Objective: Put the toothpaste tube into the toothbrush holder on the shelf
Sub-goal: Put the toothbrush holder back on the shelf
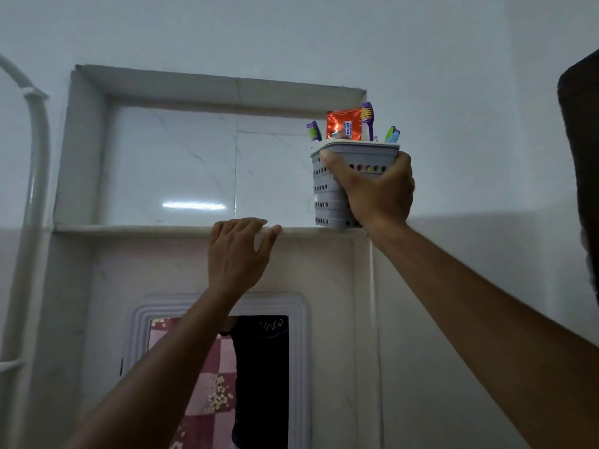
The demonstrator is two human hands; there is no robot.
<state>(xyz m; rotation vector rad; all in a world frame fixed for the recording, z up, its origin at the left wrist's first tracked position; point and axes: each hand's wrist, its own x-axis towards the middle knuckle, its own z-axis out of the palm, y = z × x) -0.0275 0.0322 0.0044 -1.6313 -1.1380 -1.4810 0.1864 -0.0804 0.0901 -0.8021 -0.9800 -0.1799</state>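
A grey perforated toothbrush holder sits at the right end of the recessed wall shelf. My right hand grips its front, thumb hooked near the rim. The flat end of a red toothpaste tube sticks up out of the holder, among purple and green toothbrushes. My left hand rests on the shelf's front edge to the left of the holder, fingers spread and holding nothing.
The shelf is a marble-lined niche in a white tiled wall. A framed mirror hangs below it. A white pipe runs down the left side. A dark object fills the right edge.
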